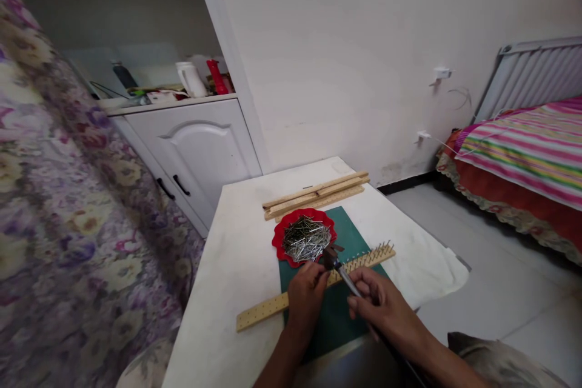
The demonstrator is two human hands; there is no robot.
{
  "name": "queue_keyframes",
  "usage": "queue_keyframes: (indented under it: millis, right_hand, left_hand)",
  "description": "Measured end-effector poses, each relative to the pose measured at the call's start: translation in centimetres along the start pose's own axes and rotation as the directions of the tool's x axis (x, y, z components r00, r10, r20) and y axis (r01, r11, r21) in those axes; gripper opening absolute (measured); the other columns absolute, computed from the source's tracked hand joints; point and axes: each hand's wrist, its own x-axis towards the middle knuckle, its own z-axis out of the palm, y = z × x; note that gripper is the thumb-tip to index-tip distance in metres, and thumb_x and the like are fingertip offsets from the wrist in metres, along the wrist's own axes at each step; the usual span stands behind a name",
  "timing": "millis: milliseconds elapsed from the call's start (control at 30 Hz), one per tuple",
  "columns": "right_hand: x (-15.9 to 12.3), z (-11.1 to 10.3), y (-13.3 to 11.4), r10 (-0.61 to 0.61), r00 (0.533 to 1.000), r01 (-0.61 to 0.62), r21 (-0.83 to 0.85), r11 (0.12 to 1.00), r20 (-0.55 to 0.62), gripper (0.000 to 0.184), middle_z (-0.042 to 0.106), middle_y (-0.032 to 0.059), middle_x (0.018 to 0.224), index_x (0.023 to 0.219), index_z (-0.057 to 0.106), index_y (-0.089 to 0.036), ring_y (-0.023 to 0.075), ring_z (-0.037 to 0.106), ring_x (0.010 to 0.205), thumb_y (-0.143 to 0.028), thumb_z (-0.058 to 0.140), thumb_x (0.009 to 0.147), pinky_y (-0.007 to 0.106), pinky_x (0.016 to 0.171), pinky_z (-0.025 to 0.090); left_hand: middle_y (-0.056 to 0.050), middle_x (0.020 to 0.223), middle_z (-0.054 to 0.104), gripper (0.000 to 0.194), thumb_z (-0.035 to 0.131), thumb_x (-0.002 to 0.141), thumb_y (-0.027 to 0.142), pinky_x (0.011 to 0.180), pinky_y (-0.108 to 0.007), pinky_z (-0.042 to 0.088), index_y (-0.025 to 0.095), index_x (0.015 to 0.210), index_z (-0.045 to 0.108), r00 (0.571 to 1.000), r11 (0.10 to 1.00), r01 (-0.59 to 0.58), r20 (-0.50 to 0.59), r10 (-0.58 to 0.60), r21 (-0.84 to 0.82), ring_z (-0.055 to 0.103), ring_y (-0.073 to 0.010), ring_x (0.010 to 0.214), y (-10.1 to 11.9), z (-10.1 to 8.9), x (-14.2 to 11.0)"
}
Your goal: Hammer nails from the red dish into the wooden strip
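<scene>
A narrow wooden strip point(262, 311) lies slantwise across a green mat point(336, 321). Small dark marks dot its left part, and several nails point(379, 252) stand up along its right part. My left hand point(305, 296) rests over the strip's middle, fingers pinched together; whatever is between the fingertips is too small to make out. Closed around the shaft of a hammer point(347, 280) is my right hand point(379, 302). The hammer's dark head is just above the strip, beside my left fingertips. Behind it, a red scalloped dish point(278, 244) holds a heap of loose nails point(305, 237).
Several wooden strips point(316, 195) lie together at the back of the white-covered table point(218, 267). A floral curtain point(91, 206) hangs at left, before a white cabinet point(200, 157). At right stands a bed with a striped cover point(536, 139).
</scene>
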Motion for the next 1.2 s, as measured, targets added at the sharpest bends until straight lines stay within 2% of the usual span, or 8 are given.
queue_keyframes:
  millis: [200, 500, 733, 800, 867, 1000, 1100, 1200]
  right_hand:
    - [-0.1, 0.1, 0.7, -0.032, 0.999, 0.030, -0.100, 0.994, -0.017, 0.005, 0.054, -0.0061, 0.059, 0.083, 0.051, -0.020, 0.0060, 0.039, 0.040, -0.021, 0.054, 0.079, 0.013, 0.032, 0.030]
    - [-0.1, 0.1, 0.9, -0.035, 0.999, 0.037, -0.141, 0.989, 0.018, 0.005, 0.052, -0.0059, 0.059, 0.083, 0.051, -0.020, 0.0068, 0.039, 0.042, -0.018, 0.051, 0.078, 0.013, 0.034, 0.029]
    - [-0.2, -0.2, 0.2, -0.032, 0.999, 0.032, -0.080, 0.996, -0.002, 0.008, 0.052, -0.0052, 0.061, 0.087, 0.051, -0.020, 0.0074, 0.039, 0.043, -0.023, 0.053, 0.080, 0.013, 0.033, 0.029]
    - [0.0, -0.3, 0.0, -0.027, 1.000, 0.027, -0.065, 0.998, -0.012, 0.010, 0.053, -0.0053, 0.062, 0.088, 0.051, -0.020, 0.0064, 0.036, 0.040, -0.025, 0.053, 0.080, 0.014, 0.031, 0.026]
    - [0.1, -0.4, -0.1, -0.050, 0.998, 0.048, -0.059, 0.997, -0.032, 0.010, 0.055, -0.0050, 0.063, 0.088, 0.051, -0.020, 0.0063, 0.038, 0.041, -0.025, 0.055, 0.080, 0.015, 0.035, 0.030]
    - [0.4, -0.5, 0.0, -0.098, 0.993, 0.095, -0.060, 0.994, -0.063, 0.008, 0.056, -0.0041, 0.064, 0.083, 0.050, -0.020, 0.0104, 0.052, 0.056, -0.022, 0.056, 0.079, 0.018, 0.050, 0.040]
    - [0.4, -0.4, 0.0, -0.047, 0.998, 0.046, -0.043, 0.998, -0.035, 0.009, 0.056, -0.0051, 0.062, 0.084, 0.048, -0.021, 0.0077, 0.043, 0.043, -0.026, 0.054, 0.080, 0.016, 0.038, 0.032]
    - [0.3, -0.3, 0.0, -0.052, 0.998, 0.051, -0.039, 0.998, -0.036, 0.011, 0.055, -0.0048, 0.063, 0.083, 0.048, -0.020, 0.0077, 0.043, 0.045, -0.026, 0.056, 0.078, 0.015, 0.036, 0.030]
  left_hand:
    - [0.000, 0.074, 0.059, 0.014, 0.050, 0.080, 0.022, 0.063, -0.022, 0.038, 0.019, 0.072, 0.061, 1.000, 1.000, -0.002, 0.005, 0.002, 0.007, 0.054, -0.0133, 0.069, -0.1, 0.0, 0.0]
    - [0.000, 0.070, 0.058, 0.015, 0.048, 0.079, 0.020, 0.061, -0.022, 0.037, 0.018, 0.070, 0.060, 1.000, 1.000, -0.003, -0.019, 0.003, 0.014, 0.053, -0.0135, 0.067, -0.3, 0.1, 0.0]
    - [-0.002, 0.077, 0.062, 0.013, 0.052, 0.079, 0.022, 0.067, -0.024, 0.041, 0.019, 0.076, 0.064, 0.999, 0.999, -0.032, -0.023, 0.031, -0.039, 0.057, -0.0153, 0.073, -0.1, 0.0, -0.1]
    - [-0.002, 0.079, 0.062, 0.012, 0.052, 0.079, 0.023, 0.068, -0.025, 0.043, 0.019, 0.078, 0.064, 0.999, 0.997, -0.045, -0.015, 0.045, -0.057, 0.058, -0.0156, 0.075, -0.1, -0.4, -0.2]
    - [-0.003, 0.080, 0.062, 0.013, 0.051, 0.080, 0.023, 0.068, -0.025, 0.044, 0.019, 0.079, 0.063, 0.999, 0.997, -0.052, -0.015, 0.051, -0.058, 0.058, -0.0156, 0.076, -0.2, -1.1, -0.2]
    - [-0.003, 0.082, 0.062, 0.015, 0.047, 0.083, 0.024, 0.069, -0.026, 0.043, 0.020, 0.083, 0.062, 0.995, 0.997, -0.053, -0.086, 0.059, 0.062, 0.057, -0.0163, 0.077, -0.9, -3.1, 0.7]
    - [-0.003, 0.083, 0.061, 0.013, 0.048, 0.082, 0.022, 0.072, -0.029, 0.042, 0.020, 0.081, 0.061, 0.986, 0.973, -0.046, -0.144, 0.081, 0.227, 0.055, -0.0179, 0.081, -1.6, -4.2, 2.3]
    - [-0.003, 0.086, 0.061, 0.014, 0.049, 0.082, 0.019, 0.075, -0.029, 0.042, 0.021, 0.084, 0.062, 0.989, 0.940, -0.056, -0.111, 0.099, 0.338, 0.054, -0.0182, 0.084, -2.2, -4.5, 4.0]
